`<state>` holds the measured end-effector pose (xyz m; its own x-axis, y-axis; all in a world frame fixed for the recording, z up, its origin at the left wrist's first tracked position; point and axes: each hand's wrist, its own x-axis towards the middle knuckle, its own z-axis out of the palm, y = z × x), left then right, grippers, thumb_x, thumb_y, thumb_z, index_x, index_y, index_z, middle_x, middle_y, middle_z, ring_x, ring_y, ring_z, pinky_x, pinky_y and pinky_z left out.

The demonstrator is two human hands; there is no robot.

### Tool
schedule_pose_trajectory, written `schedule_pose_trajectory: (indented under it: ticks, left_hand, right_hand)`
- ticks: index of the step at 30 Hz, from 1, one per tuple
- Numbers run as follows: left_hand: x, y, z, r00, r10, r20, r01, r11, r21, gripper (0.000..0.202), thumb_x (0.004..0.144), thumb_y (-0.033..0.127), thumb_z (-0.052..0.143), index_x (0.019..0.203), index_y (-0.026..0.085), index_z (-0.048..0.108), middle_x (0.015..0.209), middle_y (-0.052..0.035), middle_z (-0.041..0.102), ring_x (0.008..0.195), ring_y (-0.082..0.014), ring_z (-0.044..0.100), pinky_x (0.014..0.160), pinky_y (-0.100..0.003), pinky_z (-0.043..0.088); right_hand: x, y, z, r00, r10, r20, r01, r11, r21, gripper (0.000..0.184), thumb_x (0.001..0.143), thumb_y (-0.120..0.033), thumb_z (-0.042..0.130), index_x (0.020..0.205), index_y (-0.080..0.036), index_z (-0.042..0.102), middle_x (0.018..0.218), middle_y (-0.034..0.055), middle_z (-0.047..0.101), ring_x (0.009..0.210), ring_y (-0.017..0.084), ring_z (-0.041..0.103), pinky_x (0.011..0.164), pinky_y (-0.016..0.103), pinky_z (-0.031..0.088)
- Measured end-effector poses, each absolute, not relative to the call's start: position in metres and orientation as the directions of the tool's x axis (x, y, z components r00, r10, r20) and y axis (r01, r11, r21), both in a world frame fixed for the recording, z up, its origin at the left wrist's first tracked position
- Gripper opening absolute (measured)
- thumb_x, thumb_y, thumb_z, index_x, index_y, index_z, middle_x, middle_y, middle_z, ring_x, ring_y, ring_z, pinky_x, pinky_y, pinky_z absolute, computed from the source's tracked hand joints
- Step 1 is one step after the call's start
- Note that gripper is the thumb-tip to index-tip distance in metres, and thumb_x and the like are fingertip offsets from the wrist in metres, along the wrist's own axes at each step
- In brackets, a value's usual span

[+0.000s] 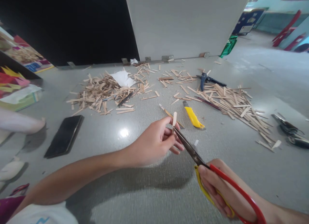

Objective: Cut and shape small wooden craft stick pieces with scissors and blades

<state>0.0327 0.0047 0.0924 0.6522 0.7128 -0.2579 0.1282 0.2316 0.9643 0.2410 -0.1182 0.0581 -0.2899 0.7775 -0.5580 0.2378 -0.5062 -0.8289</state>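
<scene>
My left hand [154,138] pinches a small wooden stick [174,118] with a rounded top, held upright between thumb and fingers. Wrapped around the red and yellow handles is my right hand [217,179], gripping a pair of scissors [193,151]. The scissor tips meet the lower part of the stick; whether the blades touch or cut it I cannot tell. Just beyond my left fingers lies a thin pointed tool [166,111] with a light tip, partly hidden by the hand. A yellow utility knife [193,117] rests to its right.
A pile of wooden sticks [96,93] lies back left, another pile [236,103] at right. Dark blue pliers [204,80] sit by the right pile, black-handled scissors [287,125] farther right. A phone [64,135] lies left, near another person's hand [33,124]. A board [183,27] stands behind.
</scene>
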Motion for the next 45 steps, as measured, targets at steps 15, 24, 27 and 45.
schedule_pose_trajectory:
  ticks: [15, 24, 27, 45]
  left_hand:
    - [0.035, 0.01, 0.089, 0.63, 0.725, -0.279, 0.184, 0.21, 0.96, 0.017, 0.104, 0.002, 0.05, 0.1, 0.019, 0.052, 0.079, -0.0005, 0.072, 0.074, -0.0159, 0.079, 0.067, -0.025, 0.067]
    - [0.025, 0.016, 0.09, 0.56, 0.824, -0.082, 0.194, -0.034, 0.98, 0.004, 0.11, 0.017, 0.051, 0.107, 0.02, 0.05, 0.092, -0.0071, 0.077, 0.08, -0.0188, 0.083, 0.076, -0.029, 0.07]
    - [0.023, 0.015, 0.092, 0.585, 0.809, -0.067, 0.193, -0.058, 0.979, 0.003, 0.11, 0.019, 0.051, 0.112, 0.019, 0.051, 0.093, -0.0069, 0.076, 0.081, -0.0194, 0.084, 0.076, -0.028, 0.07]
    - [0.026, 0.005, 0.091, 0.658, 0.749, -0.086, 0.174, -0.04, 0.984, 0.037, 0.102, 0.011, 0.054, 0.137, 0.02, 0.052, 0.084, 0.0009, 0.069, 0.079, -0.0187, 0.082, 0.076, -0.029, 0.071]
  right_hand:
    - [0.243, -0.113, 0.058, -0.2, 0.745, -0.636, 0.268, -0.583, -0.767, 0.083, 0.073, -0.108, 0.045, 0.068, -0.026, 0.045, 0.048, -0.0081, 0.046, 0.039, 0.008, 0.043, 0.042, 0.021, 0.039]
    - [0.242, -0.114, 0.063, -0.182, 0.755, -0.629, 0.249, -0.584, -0.773, 0.083, 0.074, -0.109, 0.044, 0.065, -0.026, 0.044, 0.046, -0.0076, 0.046, 0.041, 0.009, 0.043, 0.045, 0.024, 0.042]
    - [0.241, -0.114, 0.064, -0.205, 0.777, -0.595, 0.219, -0.556, -0.802, 0.083, 0.072, -0.109, 0.046, 0.062, -0.026, 0.042, 0.045, -0.0085, 0.043, 0.04, 0.009, 0.041, 0.049, 0.026, 0.048]
    - [0.243, -0.115, 0.063, -0.137, 0.712, -0.689, 0.393, -0.599, -0.698, 0.088, 0.059, -0.116, 0.037, 0.067, -0.028, 0.041, 0.045, -0.0064, 0.049, 0.043, 0.01, 0.042, 0.047, 0.025, 0.041]
